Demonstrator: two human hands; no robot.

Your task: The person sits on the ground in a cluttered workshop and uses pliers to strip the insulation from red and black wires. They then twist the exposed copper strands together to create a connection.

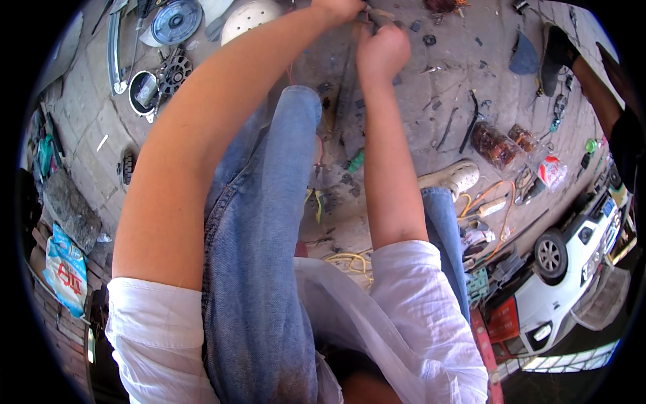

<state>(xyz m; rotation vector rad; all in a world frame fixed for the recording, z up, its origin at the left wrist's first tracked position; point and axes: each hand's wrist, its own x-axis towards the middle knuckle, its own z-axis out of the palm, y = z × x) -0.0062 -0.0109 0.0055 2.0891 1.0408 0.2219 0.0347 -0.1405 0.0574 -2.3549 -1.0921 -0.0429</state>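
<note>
Right hand [385,50] curled around slim dark tool [371,17], top centre, left hand [342,8] alongside, its grip unclear, white perforated clog [249,20] toward upper left

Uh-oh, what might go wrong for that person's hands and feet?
The left hand and right hand are bare and close together, so a slip might hurt one. The orange cord curves near the cream shoe on the right and might snag that foot.
</note>
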